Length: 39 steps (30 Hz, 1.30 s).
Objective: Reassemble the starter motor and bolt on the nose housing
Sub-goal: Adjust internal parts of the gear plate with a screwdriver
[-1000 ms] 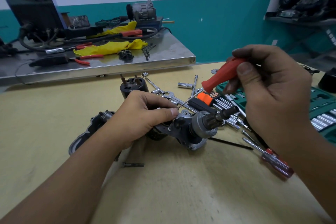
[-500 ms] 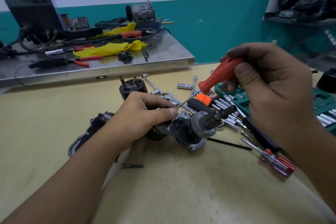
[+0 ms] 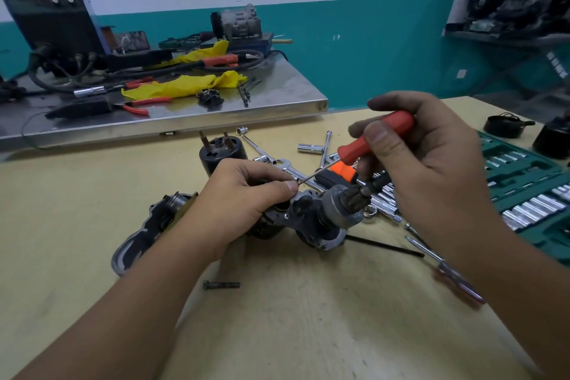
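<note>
Left hand [image 3: 243, 197] clasped over starter motor [image 3: 320, 219]; right hand [image 3: 431, 170] pinching red screwdriver [image 3: 374, 137].

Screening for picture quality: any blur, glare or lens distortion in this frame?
Head view: centre sharp, the starter motor crisp; the loose screwdriver at lower right smears toward its handle; glare streaks the steel bench; wide-angle bending curves the wall stripe; lighting even, shadows soft.

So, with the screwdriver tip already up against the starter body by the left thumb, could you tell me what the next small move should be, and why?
Probably seat the tip and start turning. The right hand grips the red-handled screwdriver, whose thin shaft slants down to the left thumb, while the left hand grips the starter motor steady on the bench. Whether the tip sits in a screw head is hidden.
</note>
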Motion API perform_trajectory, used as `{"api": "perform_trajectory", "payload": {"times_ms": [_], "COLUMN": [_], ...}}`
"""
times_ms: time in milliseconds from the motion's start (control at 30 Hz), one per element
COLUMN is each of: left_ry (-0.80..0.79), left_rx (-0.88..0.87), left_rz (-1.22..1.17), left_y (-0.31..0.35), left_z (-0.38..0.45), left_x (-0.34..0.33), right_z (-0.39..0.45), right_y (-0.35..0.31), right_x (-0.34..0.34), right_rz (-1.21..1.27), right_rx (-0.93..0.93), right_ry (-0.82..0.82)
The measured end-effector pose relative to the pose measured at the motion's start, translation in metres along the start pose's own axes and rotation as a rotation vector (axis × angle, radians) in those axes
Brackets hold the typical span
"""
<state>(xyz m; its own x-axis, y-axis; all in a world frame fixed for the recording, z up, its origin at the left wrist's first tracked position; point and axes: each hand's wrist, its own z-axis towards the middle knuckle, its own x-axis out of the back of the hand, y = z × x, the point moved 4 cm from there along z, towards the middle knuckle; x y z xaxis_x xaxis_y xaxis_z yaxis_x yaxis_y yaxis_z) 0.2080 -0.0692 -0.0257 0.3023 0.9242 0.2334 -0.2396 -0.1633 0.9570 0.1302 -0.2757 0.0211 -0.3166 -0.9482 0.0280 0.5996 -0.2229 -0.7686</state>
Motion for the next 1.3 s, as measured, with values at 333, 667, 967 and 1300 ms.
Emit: {"api": "perform_trajectory", "payload": {"times_ms": [333, 667, 967, 1300], "left_ry": [0.036, -0.006, -0.022, -0.11], "left_rx": [-0.01, 0.041, 0.038, 0.032], "left_rz": [0.005, -0.034, -0.052, -0.072], "left_y": [-0.002, -0.003, -0.002, -0.002], "left_z": [0.001, 0.0, 0.002, 0.002], "left_x": [0.0, 0.002, 0.001, -0.002], "right_z": [-0.005, -0.006, -0.005, -0.004], "right_y": [0.013, 0.015, 0.016, 0.014], "right_x": [-0.011, -0.015, -0.015, -0.013], "right_rz": [0.066, 0.044, 0.055, 0.013], "right_rx": [-0.024, -0.012, -0.007, -0.012], "right_ry": [0.13, 0.218, 0.235, 0.246]}}
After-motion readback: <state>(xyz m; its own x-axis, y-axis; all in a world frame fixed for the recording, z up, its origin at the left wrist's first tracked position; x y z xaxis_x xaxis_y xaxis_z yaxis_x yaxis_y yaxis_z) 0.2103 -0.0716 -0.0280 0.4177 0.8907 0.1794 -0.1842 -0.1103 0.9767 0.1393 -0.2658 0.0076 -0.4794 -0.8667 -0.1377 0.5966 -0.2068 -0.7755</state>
